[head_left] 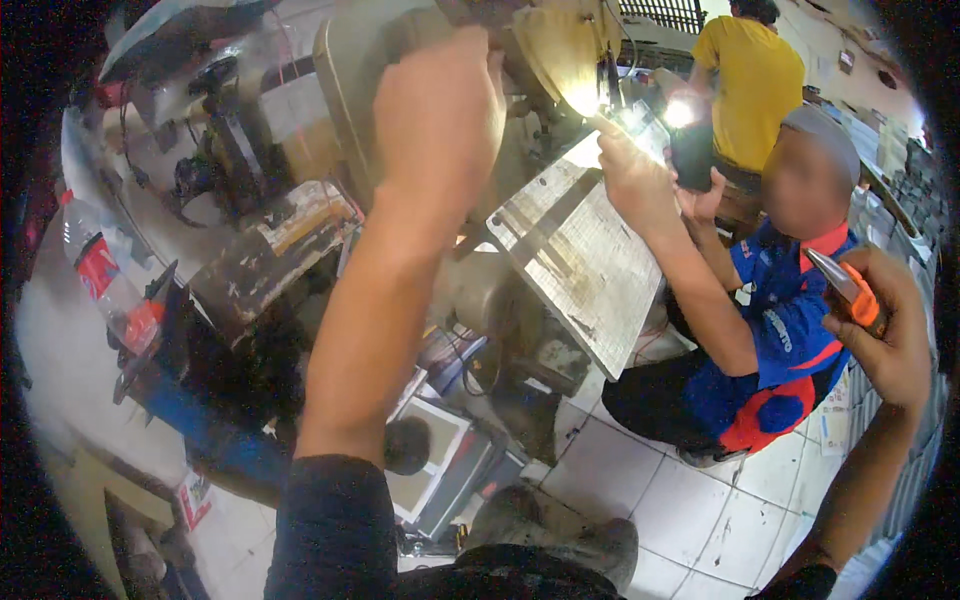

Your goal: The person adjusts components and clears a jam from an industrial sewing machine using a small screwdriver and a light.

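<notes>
Beige metal: machine casing (348,120), standing at the left of the work; nothing on it looks finished, and what is already done cannot be told. Left hand (440,120): raised before the casing, forearm climbing steeply, fingers curled but blurred; whether they are clamped on anything, cannot tell. Hood (560,45): yellowish, brightly lit at its lower end, apparently the spot where work remains. Plate (590,275): pale, gridded, slanting, below the hood. Co-worker's hand (635,175): finger stretched toward the lit spot. Phone (692,155): dark, lamp on, in the co-worker's other hand (706,202). Stage, by my reckoning: midway, at close inspection. Pliers (858,297): orange-handled, nose up and leftward, well apart from the machine, so not in use on it. Right hand (890,325): far right, fingers wrapped round the pliers' handle, forearm rising from the lower edge.
</notes>
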